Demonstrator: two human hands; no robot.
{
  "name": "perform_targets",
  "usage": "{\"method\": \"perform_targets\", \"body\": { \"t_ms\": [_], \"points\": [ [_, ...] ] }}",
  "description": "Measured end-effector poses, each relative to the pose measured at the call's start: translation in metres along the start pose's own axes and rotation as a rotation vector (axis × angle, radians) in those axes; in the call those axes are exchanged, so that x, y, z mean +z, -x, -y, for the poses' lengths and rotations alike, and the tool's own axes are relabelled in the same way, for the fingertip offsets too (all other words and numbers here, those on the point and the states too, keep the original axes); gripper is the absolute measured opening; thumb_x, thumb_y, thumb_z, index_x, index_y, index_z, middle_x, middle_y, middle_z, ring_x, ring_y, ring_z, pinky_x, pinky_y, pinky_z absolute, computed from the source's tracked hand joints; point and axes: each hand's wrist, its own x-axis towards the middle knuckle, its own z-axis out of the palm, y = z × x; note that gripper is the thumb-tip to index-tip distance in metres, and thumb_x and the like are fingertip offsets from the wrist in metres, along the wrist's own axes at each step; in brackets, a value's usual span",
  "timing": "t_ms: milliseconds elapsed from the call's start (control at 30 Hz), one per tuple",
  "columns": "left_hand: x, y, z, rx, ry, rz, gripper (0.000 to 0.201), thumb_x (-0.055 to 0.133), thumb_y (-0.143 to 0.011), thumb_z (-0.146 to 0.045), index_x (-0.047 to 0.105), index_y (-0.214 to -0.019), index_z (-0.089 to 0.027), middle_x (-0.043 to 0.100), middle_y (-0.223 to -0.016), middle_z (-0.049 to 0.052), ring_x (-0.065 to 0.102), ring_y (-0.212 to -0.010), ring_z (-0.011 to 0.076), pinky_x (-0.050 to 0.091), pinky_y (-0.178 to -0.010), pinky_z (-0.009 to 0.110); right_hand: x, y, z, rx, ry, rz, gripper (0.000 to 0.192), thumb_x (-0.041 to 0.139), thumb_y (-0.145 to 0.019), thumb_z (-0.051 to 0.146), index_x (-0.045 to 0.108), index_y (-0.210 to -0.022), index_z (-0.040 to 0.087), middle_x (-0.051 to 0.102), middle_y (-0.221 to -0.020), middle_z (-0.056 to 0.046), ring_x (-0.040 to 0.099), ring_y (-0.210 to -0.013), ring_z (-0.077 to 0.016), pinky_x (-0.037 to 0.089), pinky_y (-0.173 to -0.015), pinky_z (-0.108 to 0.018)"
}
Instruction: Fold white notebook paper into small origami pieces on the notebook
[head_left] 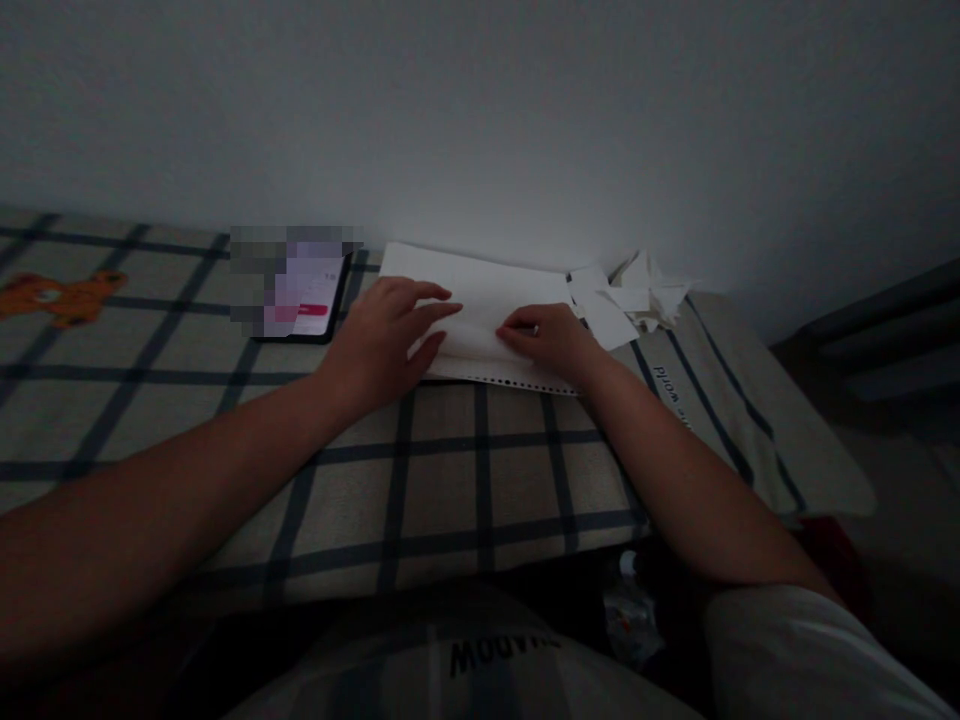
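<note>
A white sheet or pad of paper (480,270) lies on the checked cloth against the wall, with a row of dark holes along its near edge. My left hand (397,325) rests over its left part, fingers spread and apart. Over the right part is my right hand (551,335), its thumb and fingertips pinched together close to the paper. Whatever may be between those fingertips is too small to make out. Just right of the paper lies a pile of torn white paper pieces (649,290).
A phone (311,290) with a lit screen lies left of the paper. Farther left is an orange animal-shaped item (64,298). The checked tablecloth (442,460) covers the table, and a pale wall stands behind it. A clear bottle (630,610) is below the table's front edge.
</note>
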Motion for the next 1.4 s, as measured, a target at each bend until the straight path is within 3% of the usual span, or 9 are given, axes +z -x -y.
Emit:
{"method": "perform_targets", "body": {
  "t_ms": [133,267,467,833,1100,1400],
  "points": [
    [-0.006,0.011,-0.037,0.22,-0.109,0.213,0.037,0.051,-0.104,-0.035,0.069,-0.132,-0.019,0.071,-0.135,0.014,0.065,-0.127,0.0326,0.055,-0.104,0.051,0.002,0.0,0.001,0.009,0.02,-0.023,0.019,0.064,-0.093,0.03,0.078,-0.089,0.018,0.079,-0.091,-0.008,0.068,-0.083,-0.0189,0.047,-0.079,-0.032],
    [0.002,0.024,-0.057,0.19,-0.222,0.337,0.068,0.053,-0.102,-0.055,0.054,-0.15,-0.007,0.048,-0.159,0.024,0.049,-0.146,0.0398,0.047,-0.115,0.054,0.002,-0.002,0.001,0.079,0.067,-0.057,0.021,0.065,-0.091,0.031,0.072,-0.077,0.018,0.074,-0.08,-0.006,0.061,-0.073,-0.0165,0.043,-0.073,-0.032],
    [0.012,0.025,-0.047,0.104,-0.272,0.408,0.081,0.046,-0.103,-0.063,0.042,-0.159,-0.005,0.036,-0.167,0.024,0.038,-0.154,0.0393,0.036,-0.125,0.053,0.001,-0.002,0.006,0.135,0.054,-0.039,0.024,0.063,-0.089,0.031,0.061,-0.068,0.02,0.064,-0.069,-0.001,0.051,-0.066,-0.0144,0.039,-0.068,-0.031],
    [0.017,0.019,-0.045,0.065,-0.256,0.479,0.081,0.038,-0.104,-0.065,0.037,-0.162,-0.008,0.03,-0.17,0.021,0.031,-0.158,0.0349,0.031,-0.127,0.052,0.002,-0.001,0.006,0.113,0.089,-0.003,0.018,0.063,-0.09,0.028,0.066,-0.075,0.019,0.069,-0.076,-0.004,0.056,-0.069,-0.0159,0.041,-0.07,-0.032],
    [0.013,0.014,-0.043,0.04,-0.251,0.467,0.079,0.036,-0.106,-0.064,0.039,-0.16,-0.007,0.03,-0.17,0.02,0.038,-0.155,0.0326,0.034,-0.124,0.047,0.001,-0.003,0.002,0.119,0.064,-0.016,0.012,0.065,-0.09,0.026,0.073,-0.086,0.018,0.075,-0.087,-0.008,0.062,-0.076,-0.0189,0.045,-0.072,-0.033],
    [0.014,0.01,-0.045,0.015,-0.27,0.48,0.078,0.035,-0.105,-0.065,0.04,-0.161,-0.011,0.03,-0.171,0.018,0.043,-0.152,0.0336,0.037,-0.118,0.05,0.0,-0.005,0.0,0.095,0.12,-0.01,0.012,0.064,-0.092,0.025,0.073,-0.087,0.019,0.076,-0.091,-0.009,0.064,-0.081,-0.0208,0.047,-0.077,-0.035]
  ]
}}
